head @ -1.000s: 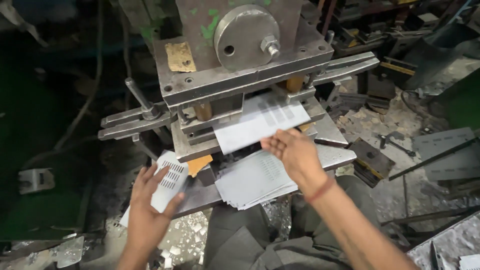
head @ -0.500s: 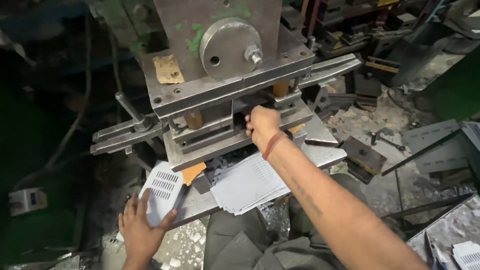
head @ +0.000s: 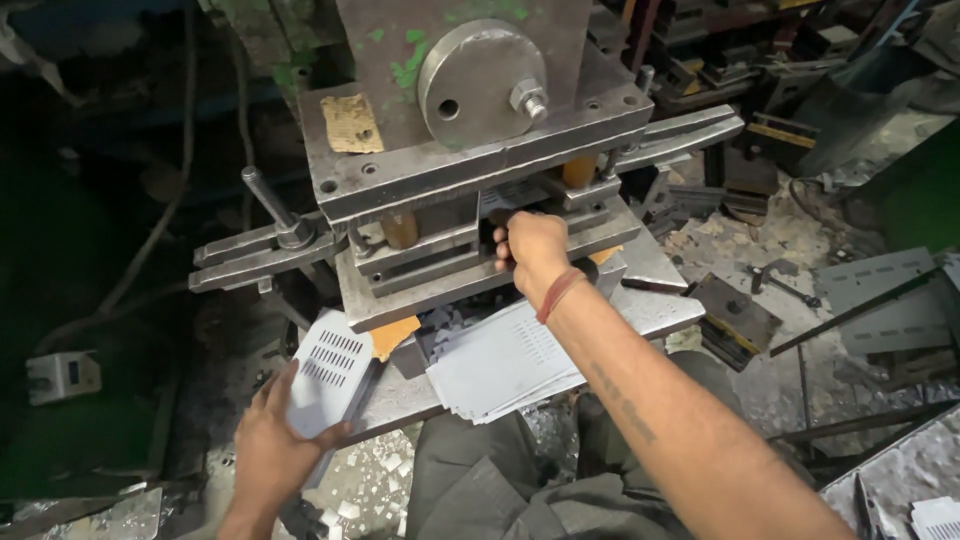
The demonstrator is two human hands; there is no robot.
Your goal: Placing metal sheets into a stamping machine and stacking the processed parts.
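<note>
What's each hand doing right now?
Left hand: open, flat on the slotted sheet.
Right hand: closed at the press die opening; contents cannot be told.

The fingertips of the right hand [head: 530,255] were hidden in the gap of the grey steel press [head: 480,170], so its grip and whatever it touched there could not be told. The left hand [head: 270,450] covered the lower edge of the pale slotted metal sheet [head: 328,375]. The stack of grey perforated sheets [head: 505,365] lay partly under the right forearm, and the picture's top edge cut off the press.
</note>
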